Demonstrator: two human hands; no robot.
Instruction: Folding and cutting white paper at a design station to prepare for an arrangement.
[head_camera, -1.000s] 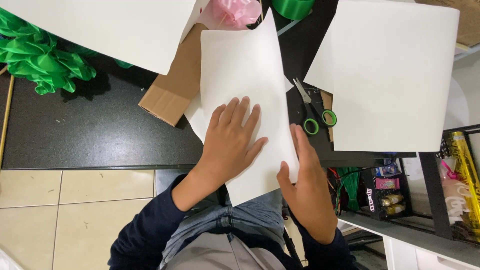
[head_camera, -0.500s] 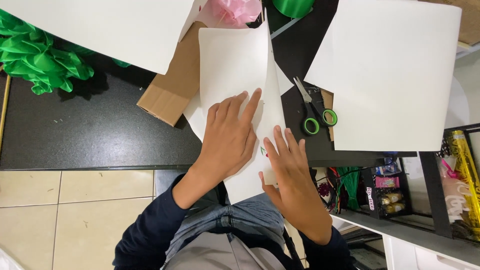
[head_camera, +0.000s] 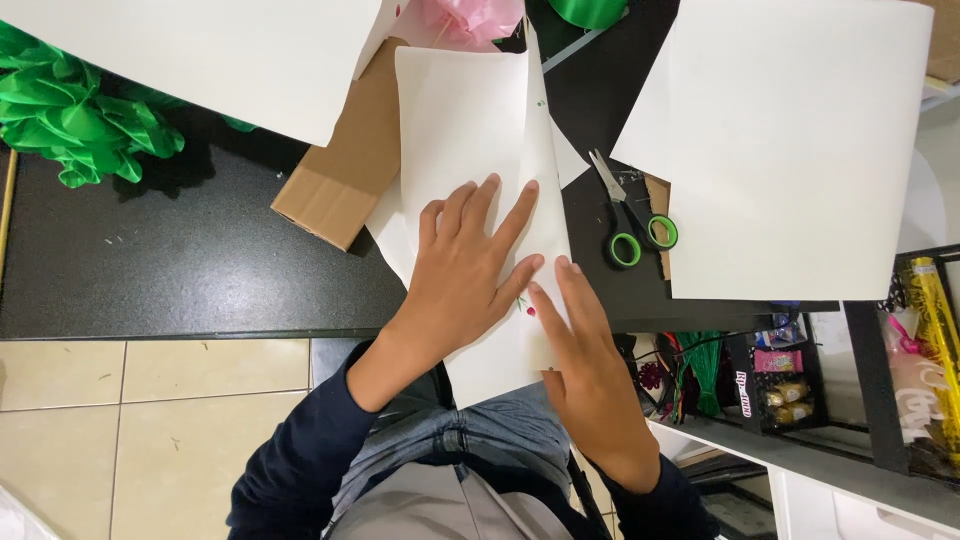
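The folded cream paper sheet (head_camera: 470, 130) lies on the black table (head_camera: 180, 260), partly over a cardboard piece (head_camera: 345, 185) and just left of the green-handled scissors (head_camera: 630, 220). The left hand (head_camera: 465, 270) rests flat on it, fingers spread and released, while the right hand (head_camera: 580, 350) presses extended fingers along its right edge, grasping nothing. One flap looks already turned over; the crease seems still being flattened near the table's front edge.
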